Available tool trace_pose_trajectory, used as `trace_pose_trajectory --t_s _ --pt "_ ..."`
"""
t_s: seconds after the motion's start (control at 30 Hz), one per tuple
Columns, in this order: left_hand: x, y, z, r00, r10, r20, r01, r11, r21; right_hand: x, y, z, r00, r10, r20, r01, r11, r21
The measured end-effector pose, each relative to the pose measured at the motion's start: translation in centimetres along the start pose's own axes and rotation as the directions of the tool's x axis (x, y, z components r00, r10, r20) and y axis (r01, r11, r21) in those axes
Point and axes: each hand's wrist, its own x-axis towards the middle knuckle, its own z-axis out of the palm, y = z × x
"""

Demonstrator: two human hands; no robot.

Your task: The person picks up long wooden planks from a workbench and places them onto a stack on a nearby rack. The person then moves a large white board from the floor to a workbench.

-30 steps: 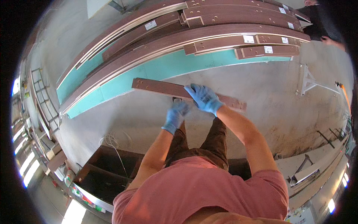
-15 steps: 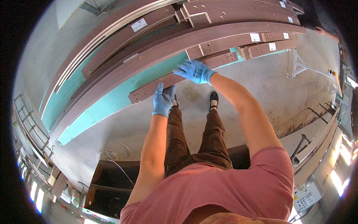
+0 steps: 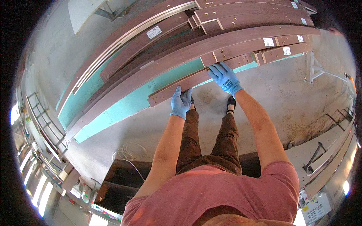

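A narrow brown board (image 3: 198, 80) with drilled holes lies along the near edge of a teal-topped surface (image 3: 130, 96). Near its left end, my left hand (image 3: 181, 102) in a blue glove is closed on the board's near edge, thumb on top and the other fingers partly hidden below. Farther right, my right hand (image 3: 226, 79), also gloved in blue, grips the same board, its fingers bent over the top face. The undersides of both grips are out of sight. Just behind lies a short brown piece (image 3: 208, 58) with pale cut edges.
Long brown boards (image 3: 166, 62) are stacked beyond, some with white labels (image 3: 268, 41). A white metal leg frame (image 3: 312, 67) stands at right. Behind me is a dark open cabinet (image 3: 117, 184), with a coiled pale cable (image 3: 130, 152) on the floor. A wire rack (image 3: 47, 120) stands at left.
The whole view has shifted, so the boards appear farther right. My right hand has moved rightward along the board, its fingers now pointing more away from me. The left hand keeps its place.
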Motion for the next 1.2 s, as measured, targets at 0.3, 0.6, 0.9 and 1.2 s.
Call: trace_pose_trajectory --t_s 0.3,0.6,0.9,1.2 --pt "6.8 5.6 -3.8 0.862 -0.466 0.198 0.387 0.858 0.337 -7.0 -8.7 -9.8 0.892 0.452 0.023 -0.406 0.778 0.480" --pt "-0.7 3.5 -4.7 0.939 -0.307 -0.154 0.204 0.136 0.970 -41.0 -27.3 -25.2 -0.055 0.990 0.130 -0.976 -0.081 0.204" --pt "-16.9 -18.9 -14.2 0.906 -0.359 -0.225 0.001 -0.530 0.848 -78.8 -58.1 -43.4 -0.740 0.557 -0.377 -0.564 -0.819 -0.104" --pt "-46.6 -62.2 -34.4 0.485 -0.760 -0.432 -0.306 -0.610 0.731 -91.7 -83.5 -53.8 -0.768 0.278 -0.576 -0.232 -0.960 -0.155"
